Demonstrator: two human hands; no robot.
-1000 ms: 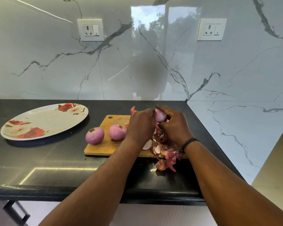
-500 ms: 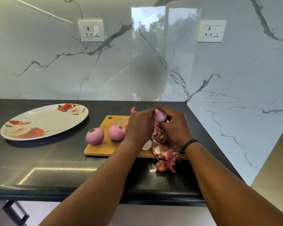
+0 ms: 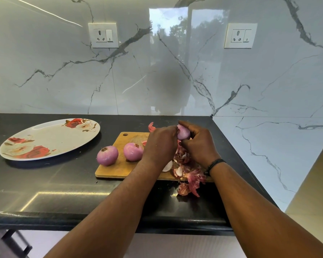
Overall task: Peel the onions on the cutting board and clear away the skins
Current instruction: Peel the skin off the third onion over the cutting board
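A small purple onion (image 3: 183, 132) is held above the wooden cutting board (image 3: 119, 167) between both hands. My left hand (image 3: 159, 144) curls around its left side and my right hand (image 3: 199, 144) grips it from the right, thumb over the top. Two peeled purple onions lie on the board's left part, one (image 3: 107, 155) at the edge and one (image 3: 133, 151) beside my left hand. A heap of reddish onion skins (image 3: 186, 164) lies under my hands on the board's right part, with some skins (image 3: 186, 189) spilled onto the counter in front.
A floral oval plate (image 3: 45, 140) sits on the black counter (image 3: 54, 183) to the left of the board. One skin scrap (image 3: 151, 127) lies behind the board. The marble wall with two sockets rises behind, and the counter ends at a wall on the right.
My hands have barely shifted; the onion has turned slightly between my fingers. The other onions and the skins lie as before.
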